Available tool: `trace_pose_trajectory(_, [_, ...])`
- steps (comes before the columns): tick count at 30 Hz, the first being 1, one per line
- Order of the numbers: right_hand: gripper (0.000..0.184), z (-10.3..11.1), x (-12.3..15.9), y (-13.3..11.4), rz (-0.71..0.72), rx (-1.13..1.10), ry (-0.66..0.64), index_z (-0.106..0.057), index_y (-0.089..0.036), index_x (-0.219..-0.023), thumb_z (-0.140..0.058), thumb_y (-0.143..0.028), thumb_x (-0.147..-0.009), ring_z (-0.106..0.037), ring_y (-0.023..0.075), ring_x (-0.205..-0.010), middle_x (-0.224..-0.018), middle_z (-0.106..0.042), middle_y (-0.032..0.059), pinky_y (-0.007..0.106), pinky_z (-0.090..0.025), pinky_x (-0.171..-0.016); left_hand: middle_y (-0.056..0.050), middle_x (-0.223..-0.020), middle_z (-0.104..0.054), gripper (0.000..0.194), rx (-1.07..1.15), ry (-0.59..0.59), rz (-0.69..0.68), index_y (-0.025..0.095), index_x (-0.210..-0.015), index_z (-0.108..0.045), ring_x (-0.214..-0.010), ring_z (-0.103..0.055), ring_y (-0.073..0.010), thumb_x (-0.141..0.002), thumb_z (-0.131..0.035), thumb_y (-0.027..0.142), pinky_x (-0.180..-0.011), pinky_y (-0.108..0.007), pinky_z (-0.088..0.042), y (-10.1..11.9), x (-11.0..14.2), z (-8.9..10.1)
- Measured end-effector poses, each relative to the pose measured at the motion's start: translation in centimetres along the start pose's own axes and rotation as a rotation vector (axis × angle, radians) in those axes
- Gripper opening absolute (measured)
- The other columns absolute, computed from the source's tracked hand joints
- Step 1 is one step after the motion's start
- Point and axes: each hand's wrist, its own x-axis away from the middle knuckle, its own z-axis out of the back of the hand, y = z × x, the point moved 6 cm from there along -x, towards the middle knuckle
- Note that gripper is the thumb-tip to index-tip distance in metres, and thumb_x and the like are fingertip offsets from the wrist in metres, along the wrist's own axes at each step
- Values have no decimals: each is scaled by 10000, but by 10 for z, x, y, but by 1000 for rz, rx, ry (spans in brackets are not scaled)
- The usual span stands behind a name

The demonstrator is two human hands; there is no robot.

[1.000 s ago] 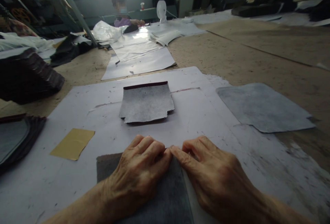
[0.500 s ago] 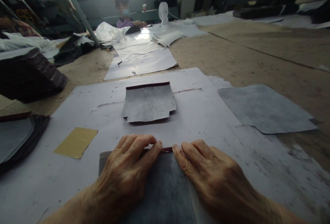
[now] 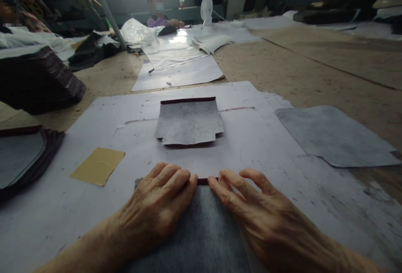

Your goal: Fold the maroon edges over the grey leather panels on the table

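Observation:
A grey-backed leather piece (image 3: 207,227) lies flat in front of me, its far edge turned over into a narrow dark red strip. My left hand (image 3: 157,202) is closed on that edge, fingers bent over it and thumb pressing the fold. On the fold's right part, my right hand (image 3: 260,210) grips with thumb and index finger, while its other fingers are slightly raised and apart. Between the two thumbs a short length of the red fold shows. Just beyond the hands lies a smaller grey piece (image 3: 190,122) with a dark red folded edge and notched near corners.
White paper (image 3: 251,147) covers the table here. A tan square (image 3: 99,166) lies at left, beside stacked grey pieces (image 3: 21,155) and a tall dark stack (image 3: 40,80). Another grey piece (image 3: 336,137) rests at right. A person (image 3: 157,11) sits across, near a white fan (image 3: 206,11).
The thumbs have shifted slightly along the edge, and the strip between them now looks flatter. My right fingers have spread and lifted a little. The whole view has shifted slightly.

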Motion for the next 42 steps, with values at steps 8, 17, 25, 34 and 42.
trace_pose_trajectory(8, [315,2,14,48,-211,-247,-13,-600,-129,-1071,-374,-68,-860,-532,184,-1008,-1085,-603,50,324,-472,-843,-121,-872,-543,277,-19,-1,-3,6,-1026,-547,-787,-493,-206,-891,-310,57,-641,-350,-428,0,0,-3])
trace_pose_trajectory(17, [281,6,-22,14,-206,-175,127,-649,-92,-912,-384,-43,-831,-540,200,-784,-832,-605,97,340,-497,-683,-106,-855,-545,276,-20,-8,17,40,-957,-570,-763,-481,-194,-894,-304,76,-642,-341,-432,2,-1,-3])
trace_pose_trajectory(25, [347,-16,-28,-12,-97,-2,121,-648,-10,-880,-307,3,-822,-525,217,-732,-760,-591,136,345,-513,-614,-108,-969,-521,336,73,36,106,64,-1147,-496,-861,-482,-183,-844,-358,17,-752,-330,-456,-18,17,10])
trace_pose_trajectory(34, [330,-15,-28,-11,-42,-28,97,-623,-17,-988,-315,-28,-872,-544,201,-764,-841,-619,99,326,-505,-655,-82,-856,-519,298,151,14,63,85,-1076,-519,-781,-455,-171,-833,-367,7,-676,-327,-435,-27,31,15])
trace_pose_trajectory(42, [371,-16,-44,-31,82,276,-6,-654,-2,-918,-297,-8,-817,-539,281,-860,-914,-625,169,415,-463,-718,-92,-848,-524,277,152,25,48,58,-1062,-523,-770,-451,-178,-839,-364,20,-672,-341,-429,-26,31,11])
